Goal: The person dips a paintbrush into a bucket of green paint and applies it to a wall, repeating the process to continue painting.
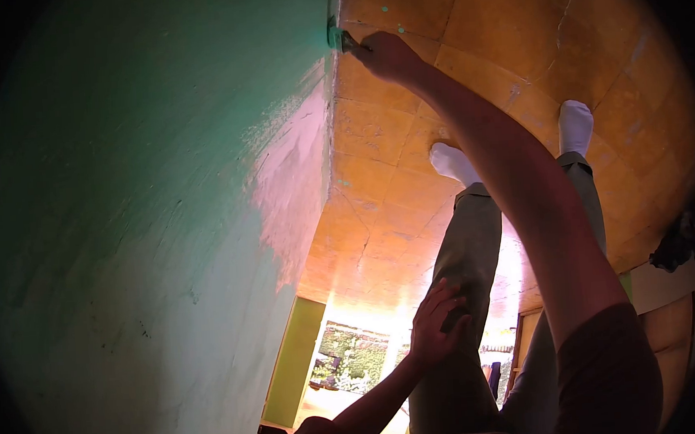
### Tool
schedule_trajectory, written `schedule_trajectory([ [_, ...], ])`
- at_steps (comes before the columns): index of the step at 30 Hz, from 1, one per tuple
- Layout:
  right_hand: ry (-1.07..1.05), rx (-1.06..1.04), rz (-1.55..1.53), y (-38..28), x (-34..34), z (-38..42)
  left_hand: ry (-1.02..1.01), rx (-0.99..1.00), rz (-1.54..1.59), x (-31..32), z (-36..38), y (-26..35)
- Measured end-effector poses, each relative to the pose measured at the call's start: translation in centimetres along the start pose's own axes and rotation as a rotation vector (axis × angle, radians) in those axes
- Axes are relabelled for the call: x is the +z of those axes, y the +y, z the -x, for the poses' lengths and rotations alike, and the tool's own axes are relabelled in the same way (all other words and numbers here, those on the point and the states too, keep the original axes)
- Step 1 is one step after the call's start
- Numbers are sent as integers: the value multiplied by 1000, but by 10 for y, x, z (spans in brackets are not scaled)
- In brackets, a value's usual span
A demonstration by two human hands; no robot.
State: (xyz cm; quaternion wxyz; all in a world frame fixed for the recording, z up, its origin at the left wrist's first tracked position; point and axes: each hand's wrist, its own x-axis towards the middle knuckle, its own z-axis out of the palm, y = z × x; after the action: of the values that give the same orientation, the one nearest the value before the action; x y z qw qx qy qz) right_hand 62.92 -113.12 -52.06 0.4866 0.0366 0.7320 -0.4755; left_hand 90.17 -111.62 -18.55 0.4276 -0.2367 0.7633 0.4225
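Note:
My right hand (390, 56) grips a paintbrush (346, 42) by its handle. The bristles press against the bottom of the wall (159, 133), where it meets the tiled floor. Green paint covers much of this wall. Beside the brush, a pale pinkish patch (297, 172) runs along the floor line, with streaky green at its border. My left hand (436, 323) lies on my trouser leg (469, 245) near the knee, fingers spread, holding nothing.
Orange floor tiles (390, 135) carry a few green paint drops. My feet in white socks (575, 127) stand on them. A bright opening shows plants (348, 352) outside, beside a yellow-green panel (294, 363). A dark bundle (675, 243) is at the right.

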Motion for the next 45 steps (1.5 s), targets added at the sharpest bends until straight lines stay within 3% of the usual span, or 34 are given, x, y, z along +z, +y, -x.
schedule_trajectory([
  [2,-13,-105,10,11,-6,7,7,3,8,1,-1,0],
  [5,36,-40,17,29,-2,9,-3,0,8,1,0,1],
  [11,95,-2,26,-3,-18,-24,-5,-9,0,-3,0,-1],
  [16,295,-47,34,-2,-39,-48,1,-7,7,-3,-1,0],
  [20,162,1,68,-19,-49,-25,5,-1,16,-6,0,-1],
  [22,209,-185,-128,-4,-51,-4,5,-1,26,-5,-2,-2],
  [25,178,-12,-30,11,-44,-5,-15,-18,25,-5,2,-5],
  [28,269,-18,-20,-1,-30,-29,-9,-24,0,-8,-2,-4],
  [32,183,-50,28,-9,-36,-9,-6,-14,9,-8,0,-3],
  [35,188,-164,-187,16,-25,22,-6,-11,22,-7,-2,-2],
  [41,41,165,-6,23,43,5,5,-12,8,-7,-1,-3],
  [45,79,114,-129,-4,54,25,13,-13,3,-3,0,-6],
])
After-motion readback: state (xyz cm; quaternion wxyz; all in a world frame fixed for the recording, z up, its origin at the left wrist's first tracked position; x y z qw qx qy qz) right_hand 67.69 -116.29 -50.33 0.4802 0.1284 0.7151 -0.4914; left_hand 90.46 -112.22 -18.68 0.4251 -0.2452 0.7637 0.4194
